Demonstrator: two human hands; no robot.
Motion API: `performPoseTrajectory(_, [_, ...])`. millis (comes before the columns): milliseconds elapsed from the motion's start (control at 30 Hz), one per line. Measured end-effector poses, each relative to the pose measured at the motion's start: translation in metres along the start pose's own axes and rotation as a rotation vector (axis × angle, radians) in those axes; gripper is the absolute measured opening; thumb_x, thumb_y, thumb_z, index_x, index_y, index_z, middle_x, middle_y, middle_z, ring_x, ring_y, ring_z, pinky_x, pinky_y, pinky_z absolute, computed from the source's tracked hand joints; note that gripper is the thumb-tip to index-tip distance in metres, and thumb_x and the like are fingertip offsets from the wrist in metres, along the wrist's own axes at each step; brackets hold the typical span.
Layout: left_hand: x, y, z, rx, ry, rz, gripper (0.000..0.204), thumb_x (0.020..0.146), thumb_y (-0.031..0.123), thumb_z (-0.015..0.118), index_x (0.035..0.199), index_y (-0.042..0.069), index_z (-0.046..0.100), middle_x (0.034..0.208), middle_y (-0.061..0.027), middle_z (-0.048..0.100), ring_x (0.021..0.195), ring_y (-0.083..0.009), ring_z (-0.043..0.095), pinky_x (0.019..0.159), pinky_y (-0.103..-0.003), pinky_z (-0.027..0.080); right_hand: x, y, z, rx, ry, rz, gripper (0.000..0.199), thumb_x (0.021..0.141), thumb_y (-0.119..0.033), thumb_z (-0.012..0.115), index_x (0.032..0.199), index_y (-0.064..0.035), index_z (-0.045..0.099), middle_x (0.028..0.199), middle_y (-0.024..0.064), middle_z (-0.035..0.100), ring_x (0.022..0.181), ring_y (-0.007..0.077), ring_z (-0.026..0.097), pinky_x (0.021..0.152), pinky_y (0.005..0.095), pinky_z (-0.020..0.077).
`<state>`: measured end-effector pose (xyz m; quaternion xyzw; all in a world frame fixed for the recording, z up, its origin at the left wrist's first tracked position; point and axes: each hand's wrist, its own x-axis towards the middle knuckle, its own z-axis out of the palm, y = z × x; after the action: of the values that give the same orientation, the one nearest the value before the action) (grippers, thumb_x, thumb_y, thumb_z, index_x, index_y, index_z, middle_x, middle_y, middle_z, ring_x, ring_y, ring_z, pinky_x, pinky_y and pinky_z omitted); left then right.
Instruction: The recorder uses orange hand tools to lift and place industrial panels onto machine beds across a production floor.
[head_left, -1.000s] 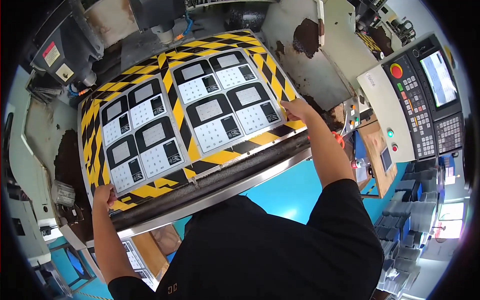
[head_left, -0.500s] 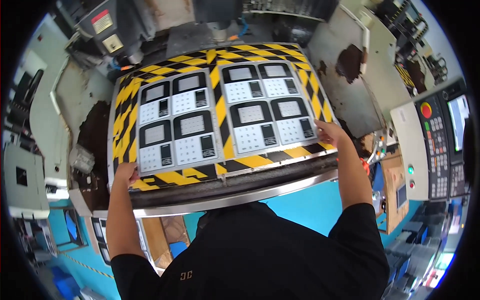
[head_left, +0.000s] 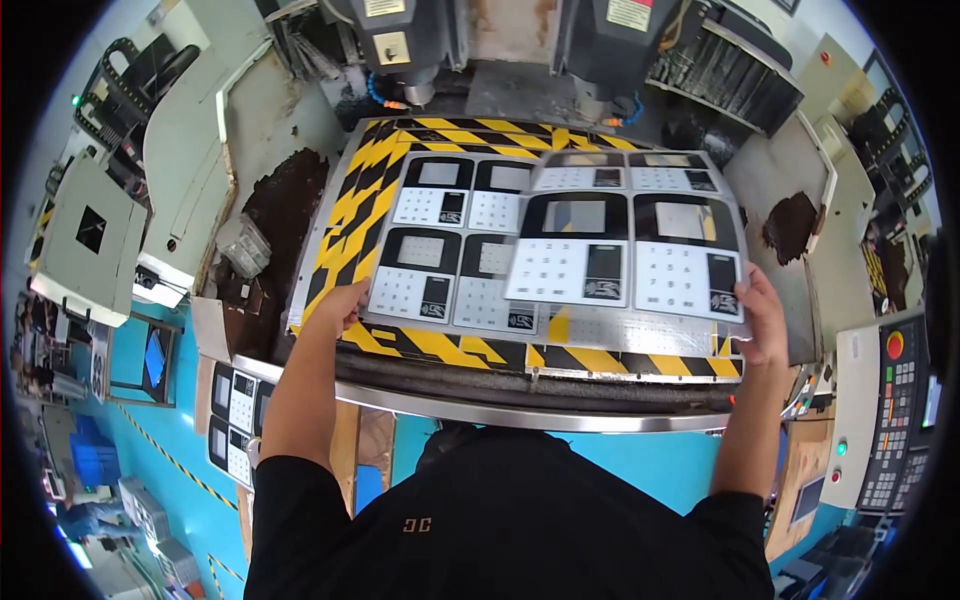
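Observation:
My right hand (head_left: 763,312) grips the right edge of a clear sheet (head_left: 662,265) printed with several black-and-white keypad panels. That sheet is raised off the machine bed and overlaps the right part of a second, similar panel sheet (head_left: 405,275). The second sheet lies on the bed, which is covered in yellow-and-black striped tape (head_left: 345,220). At its lower left corner, my left hand (head_left: 350,303) is closed with curled fingers on the edge. The fingertips of my left hand are partly hidden.
Two machine heads (head_left: 418,75) with orange-tipped hoses hang behind the bed. A metal rail (head_left: 480,408) runs along its front. At the right stands a control panel (head_left: 895,420) with a red button. More printed panels (head_left: 235,415) rest at lower left.
My right hand has lifted the right-hand panel sheet off the bed and brought it over the left one. My left hand stays at the left sheet's corner. The view has turned rightward.

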<state>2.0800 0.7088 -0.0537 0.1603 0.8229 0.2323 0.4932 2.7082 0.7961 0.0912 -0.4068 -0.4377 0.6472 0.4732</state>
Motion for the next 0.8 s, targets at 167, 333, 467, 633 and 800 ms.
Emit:
performPoseTrajectory(167, [0.007,-0.005,-0.017,-0.251,-0.288,-0.032,0.061,0.1,0.064,0.038,0.102,0.007,0.061,0.101,-0.0099,0.067,0.088,-0.0215,0.067,0.07,-0.031,0.047,0.033,0.089,0.095,0.105,0.019,0.179,0.048,0.086,-0.007,0.067,0.132,-0.003,0.054,0.11,0.0086,0.068,0.099,0.0204,0.066,0.088,0.0371,0.055])
performPoseTrajectory(333, [-0.004,0.005,-0.004,-0.661,-0.536,0.032,0.049,0.107,0.045,0.036,0.129,0.005,0.054,0.118,-0.0097,0.065,0.111,-0.026,0.062,0.091,-0.039,0.051,0.07,0.225,0.153,-0.037,-0.011,0.528,0.036,0.093,-0.007,0.061,0.129,-0.0078,0.056,0.109,0.0062,0.067,0.093,0.0204,0.066,0.072,0.0382,0.0579])
performPoseTrajectory(467, [0.014,-0.014,-0.012,-0.481,-0.476,0.108,0.033,0.102,0.021,0.052,0.133,0.01,0.051,0.123,-0.0046,0.063,0.108,-0.02,0.062,0.079,-0.035,0.053,0.063,0.231,0.178,-0.312,0.003,0.534,0.036,0.094,-0.014,0.062,0.129,-0.0058,0.057,0.102,0.0071,0.069,0.088,0.0229,0.068,0.073,0.0385,0.0566])
performPoseTrajectory(633, [0.0,-0.012,-0.007,-0.486,-0.521,0.273,0.028,0.101,0.014,0.053,0.128,0.008,0.055,0.112,-0.0049,0.066,0.095,-0.0145,0.064,0.058,-0.024,0.046,0.038,0.194,0.191,-1.522,0.186,0.057,0.066,0.086,-0.044,0.072,0.129,0.0025,0.056,0.102,0.0251,0.069,0.099,0.038,0.068,0.086,0.042,0.0535])
performPoseTrajectory(800, [-0.076,-0.026,-0.054,-0.562,-0.367,0.552,0.027,0.097,0.019,0.06,0.122,0.01,0.059,0.096,-0.0009,0.063,0.06,-0.0089,0.045,0.05,-0.024,0.038,-0.066,0.157,0.126,-0.82,0.067,-0.04,0.033,0.094,-0.019,0.064,0.121,0.0004,0.062,0.078,0.0072,0.064,0.07,0.0137,0.058,0.063,0.0302,0.0484])
